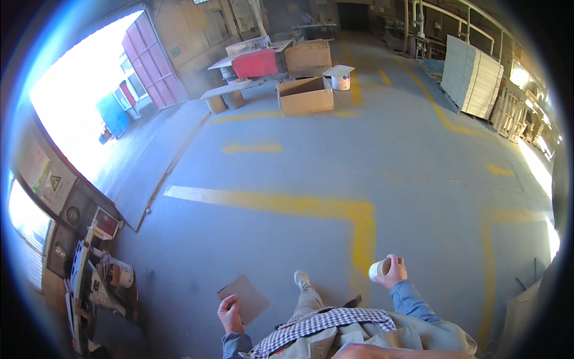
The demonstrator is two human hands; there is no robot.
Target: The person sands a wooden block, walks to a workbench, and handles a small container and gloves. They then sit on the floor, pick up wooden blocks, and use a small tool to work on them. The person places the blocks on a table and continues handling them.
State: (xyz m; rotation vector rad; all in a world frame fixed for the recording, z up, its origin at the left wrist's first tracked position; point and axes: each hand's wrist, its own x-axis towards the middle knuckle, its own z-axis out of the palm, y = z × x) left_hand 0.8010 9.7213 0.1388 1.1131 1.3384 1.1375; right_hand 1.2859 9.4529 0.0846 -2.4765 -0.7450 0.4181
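Note:
My left hand (229,311) is closed on the edge of a flat, square, brown-grey sheet (248,297), which looks like cardboard or sandpaper and hangs beside my left leg. Out to the right, the fingers of my right hand (393,272) wrap round a short white-and-tan cylinder (377,270), tilted on its side. Whether it is a cup or a roll, I cannot tell. Both hands are held apart over the blue-grey floor (263,239), low in the view.
An open cardboard box (306,103), a white bucket (341,81) and a cluttered table (254,63) stand ahead. A tall stack of pale boards (472,78) is at far right. Nearer left are a cluttered rack (98,281) and an open doorway with a red door (152,63).

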